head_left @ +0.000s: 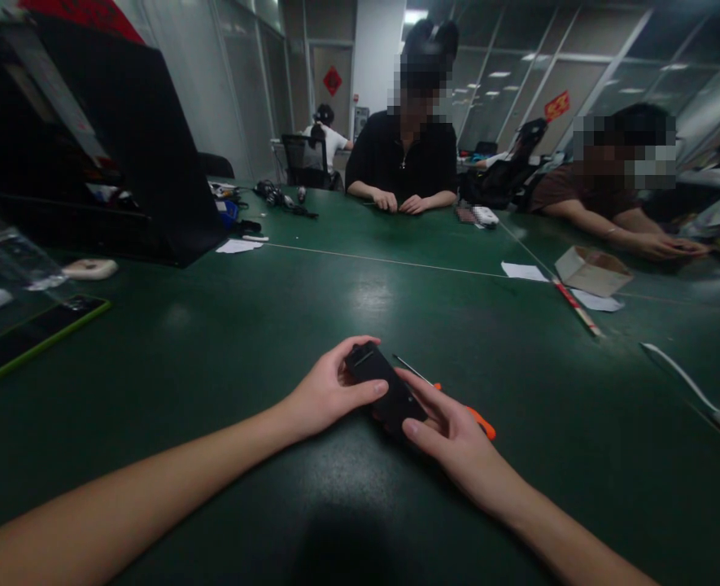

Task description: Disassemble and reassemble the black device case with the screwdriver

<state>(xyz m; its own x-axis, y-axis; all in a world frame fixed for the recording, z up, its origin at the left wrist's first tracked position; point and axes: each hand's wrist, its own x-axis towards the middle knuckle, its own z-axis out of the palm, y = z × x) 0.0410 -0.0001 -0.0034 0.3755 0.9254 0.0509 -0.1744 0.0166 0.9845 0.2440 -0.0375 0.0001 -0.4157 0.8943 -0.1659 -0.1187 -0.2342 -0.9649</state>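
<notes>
Both of my hands hold a small black rectangular device [390, 388] just over the green table [213, 480]. My left hand [329, 389] grips its upper left end, the thumb lying across the top face. At the lower right end, my right hand [451, 431] has its thumb and fingers closed around the edge. A slot-like mark shows near the far end of the device, and its underside is hidden. Behind my right hand lies a screwdriver [417, 371] with a thin metal shaft and an orange handle, partly covered by the hand.
To the left are a phone with a green edge [36, 338], a clear plastic container [21, 260] and a large black panel [128, 138]. An open box [592, 270] and papers [523, 271] lie at right. A person in black [403, 155] sits opposite; another [604, 203] sits at right.
</notes>
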